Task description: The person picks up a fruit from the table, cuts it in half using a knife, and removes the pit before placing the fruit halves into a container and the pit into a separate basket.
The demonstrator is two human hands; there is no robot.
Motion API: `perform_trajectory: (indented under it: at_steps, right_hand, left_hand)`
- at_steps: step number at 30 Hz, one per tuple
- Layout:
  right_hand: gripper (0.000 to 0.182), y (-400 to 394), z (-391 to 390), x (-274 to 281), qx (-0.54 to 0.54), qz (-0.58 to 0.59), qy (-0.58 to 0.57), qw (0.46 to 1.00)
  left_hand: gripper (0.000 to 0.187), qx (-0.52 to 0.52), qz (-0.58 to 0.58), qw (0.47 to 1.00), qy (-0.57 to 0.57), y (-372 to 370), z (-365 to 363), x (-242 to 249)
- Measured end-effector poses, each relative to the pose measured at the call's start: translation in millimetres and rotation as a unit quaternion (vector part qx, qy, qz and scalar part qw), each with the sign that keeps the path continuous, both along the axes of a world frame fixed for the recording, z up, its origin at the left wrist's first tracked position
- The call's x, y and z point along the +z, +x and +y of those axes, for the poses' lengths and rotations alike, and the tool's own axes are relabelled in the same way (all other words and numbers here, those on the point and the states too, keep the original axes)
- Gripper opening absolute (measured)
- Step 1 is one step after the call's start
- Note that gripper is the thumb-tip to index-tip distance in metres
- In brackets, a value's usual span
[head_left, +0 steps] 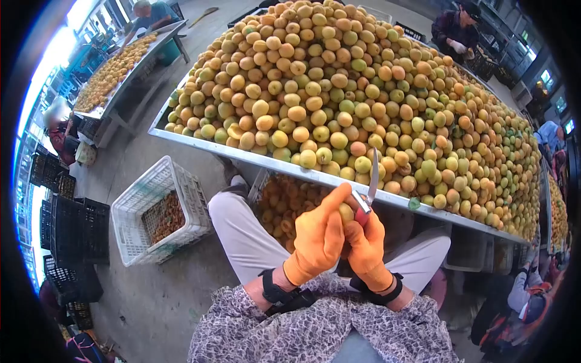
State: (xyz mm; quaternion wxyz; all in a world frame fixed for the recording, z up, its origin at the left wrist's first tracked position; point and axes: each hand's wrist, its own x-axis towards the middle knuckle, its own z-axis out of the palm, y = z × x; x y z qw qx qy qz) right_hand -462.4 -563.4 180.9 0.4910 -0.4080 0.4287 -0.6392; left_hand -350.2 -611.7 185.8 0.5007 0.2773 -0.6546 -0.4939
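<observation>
Both of my hands wear orange gloves and come together above my lap. My left hand is closed around an apricot, mostly covered by the fingers. In my right hand is a folding knife with a red handle, its blade pointing up and away from me. The right thumb lies close against the apricot. Just beyond the hands runs the metal rim of a table, heaped with yellow-orange apricots. Between my knees, under that rim, a crate holds split apricots.
On the floor to the left stands a white plastic crate with brown pits in the bottom. Black crates are stacked farther left. Another fruit-covered table is behind. Several people are around, one person at the far right.
</observation>
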Motion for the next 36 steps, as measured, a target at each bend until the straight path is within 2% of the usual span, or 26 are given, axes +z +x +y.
perform_trajectory:
  at_steps: [2,3,5,6,7,9,10,11,13,15,18,20,24,27,29,30,31,32,33,34,35,36]
  right_hand:
    - [0.055,1,-1,3,0.003,-0.076,0.033,0.997]
    - [0.053,0,-3,-4,0.013,-0.102,0.053,0.993]
    - [0.054,-16,-9,-5,0.114,-0.232,0.092,0.962]
    - [0.057,-11,-11,-6,0.093,-0.318,0.083,0.940]
    - [0.057,-11,-12,0,0.095,-0.316,0.078,0.941]
    - [0.061,-10,-10,16,0.069,-0.371,0.093,0.921]
    - [0.062,-10,-10,15,0.068,-0.344,0.066,0.934]
    - [0.063,-7,-10,20,0.038,-0.321,0.064,0.944]
    - [0.062,-9,-11,19,0.043,-0.141,0.009,0.989]
    - [0.047,-8,-14,15,-0.026,0.030,0.081,0.996]
    - [0.039,-5,-8,19,-0.007,0.011,0.088,0.996]
    - [0.033,-1,-1,21,0.017,0.056,0.085,0.995]
    - [0.025,6,11,27,0.073,0.035,0.117,0.990]
    - [0.024,4,19,20,0.101,0.055,0.150,0.982]
    - [0.027,7,19,19,0.090,0.060,0.155,0.982]
    - [0.031,8,17,18,0.081,0.115,0.121,0.983]
    - [0.036,9,16,18,0.071,0.170,0.088,0.979]
    - [0.036,11,15,16,0.069,0.169,0.091,0.979]
    - [0.041,14,13,12,0.053,0.184,0.060,0.980]
    - [0.046,16,12,8,0.037,0.199,0.028,0.979]
    - [0.046,16,11,4,0.036,0.197,0.031,0.979]
    - [0.049,17,11,-1,0.029,0.231,0.017,0.972]
  left_hand:
    - [0.052,0.036,-0.018,0.993,-0.111,1,-1,-5]
    - [0.055,0.008,0.045,0.998,-0.050,2,4,-21]
    - [0.052,0.073,0.136,0.980,0.129,-6,11,-20]
    - [0.045,0.043,0.184,0.931,0.313,2,13,4]
    - [0.045,-0.012,0.212,0.918,0.336,14,10,-1]
    - [0.046,-0.039,0.300,0.849,0.432,24,4,-2]
    - [0.049,-0.077,0.305,0.843,0.437,33,1,-9]
    - [0.049,-0.073,0.303,0.845,0.434,35,-2,-11]
    - [0.051,-0.059,0.327,0.784,0.524,42,-4,-16]
    - [0.058,-0.056,0.349,0.783,0.511,43,-6,-20]
    - [0.058,-0.066,0.348,0.769,0.532,50,-4,-12]
    - [0.061,-0.046,0.310,0.790,0.527,51,-1,-12]
    - [0.062,-0.034,0.254,0.832,0.491,53,1,-12]
    - [0.062,-0.088,0.259,0.851,0.449,57,0,-24]
    - [0.062,-0.183,0.323,0.817,0.441,56,0,-33]
    - [0.062,-0.183,0.322,0.817,0.443,52,3,-36]
    - [0.063,-0.125,0.296,0.856,0.406,46,8,-40]
    - [0.064,-0.067,0.267,0.888,0.367,39,13,-43]
    - [0.064,-0.068,0.265,0.888,0.370,34,18,-45]
    - [0.064,0.005,0.172,0.958,0.231,29,24,-47]
    - [0.063,0.078,0.071,0.991,0.083,27,29,-49]
    - [0.110,-0.045,0.174,0.971,0.158,37,25,-56]
